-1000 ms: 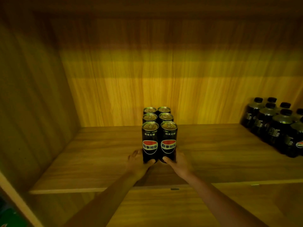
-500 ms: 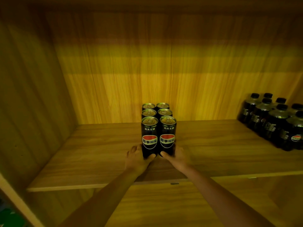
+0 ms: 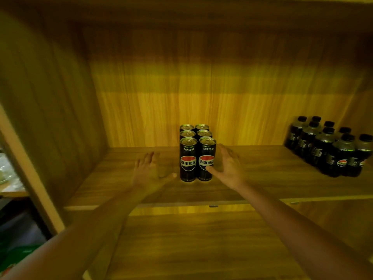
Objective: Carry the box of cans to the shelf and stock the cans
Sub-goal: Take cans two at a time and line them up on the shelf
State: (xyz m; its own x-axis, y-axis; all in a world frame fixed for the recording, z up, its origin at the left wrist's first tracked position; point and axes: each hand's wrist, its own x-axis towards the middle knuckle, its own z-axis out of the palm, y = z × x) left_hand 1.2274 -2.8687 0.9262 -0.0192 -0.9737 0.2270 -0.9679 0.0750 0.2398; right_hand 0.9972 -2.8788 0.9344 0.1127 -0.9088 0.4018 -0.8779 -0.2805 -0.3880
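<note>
Black cans (image 3: 197, 156) stand between left hand (image 3: 150, 172) and right hand (image 3: 229, 168), fingers (image 3: 149, 159) spread, thumb perhaps touching.

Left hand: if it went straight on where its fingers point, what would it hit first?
Probably the shelf's back panel. The left hand is open and points rearward, on a line passing left of the cans; nothing stands between, though depth is unclear.

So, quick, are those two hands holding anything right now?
Left hand: open, holds nothing, clear of the tall black cola cans.
Right hand: open, grips nothing, thumb at the front right can.
</note>
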